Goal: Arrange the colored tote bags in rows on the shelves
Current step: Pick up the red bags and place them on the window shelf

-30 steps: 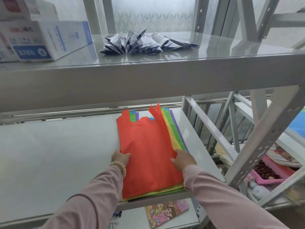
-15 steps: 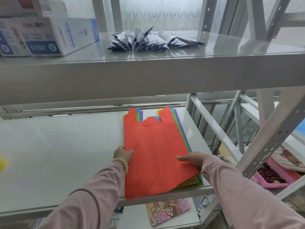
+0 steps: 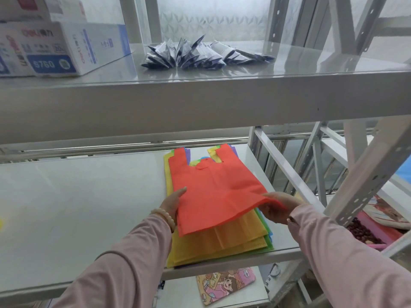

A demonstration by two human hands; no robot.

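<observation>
Gleaming shelf (image 3: 66, 207), frosted window (image 3: 211, 18) behind

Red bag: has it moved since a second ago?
Yes. The red bag has drawn back from the front edge of the shelf, its near right corner lifted off the yellow bag in the grip of the right hand.
</observation>
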